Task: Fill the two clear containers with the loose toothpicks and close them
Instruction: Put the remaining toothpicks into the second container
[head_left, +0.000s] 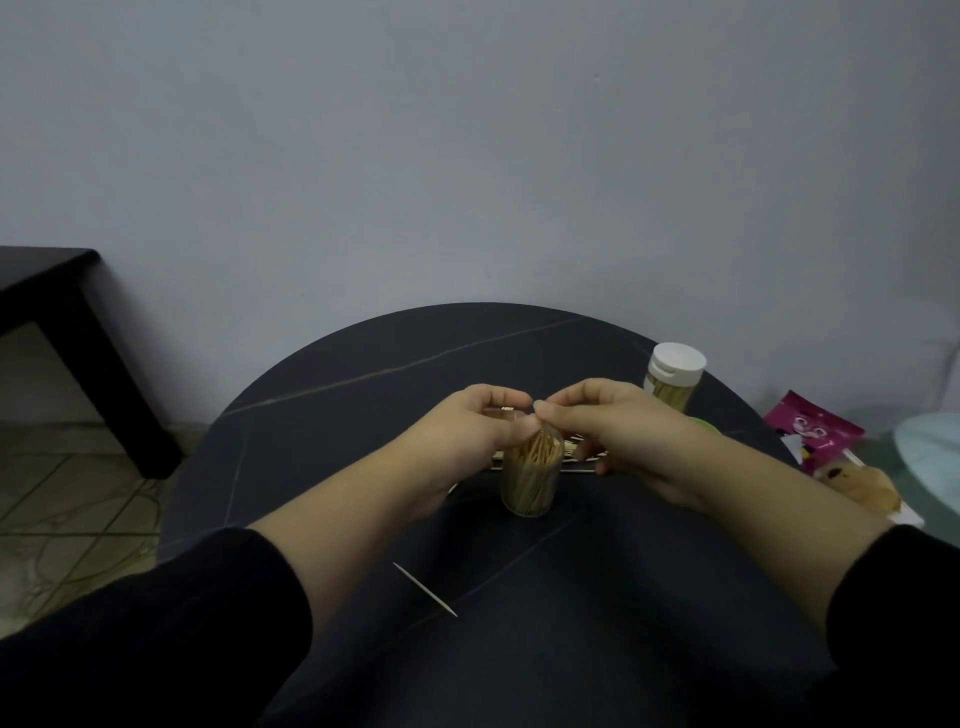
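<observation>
An open clear container (530, 480), nearly full of toothpicks, stands upright in the middle of the round dark table (363, 395). My left hand (485, 421) hovers just above its mouth, fingers curled round a small bundle of toothpicks. My right hand (597, 415) meets it fingertip to fingertip, thumb and forefinger pinching at the bundle's end. Loose toothpicks (576, 457) lie behind the container, partly hidden by my hands. One single toothpick (423, 590) lies near me. A second clear container (670, 382), white lid on, stands at the back right.
A green round object (705, 425) peeks out behind my right wrist. Off the table's right edge lie a pink packet (810, 428) and a pale blue object (935, 457). A dark side table (47, 280) stands at the left, over tiled floor.
</observation>
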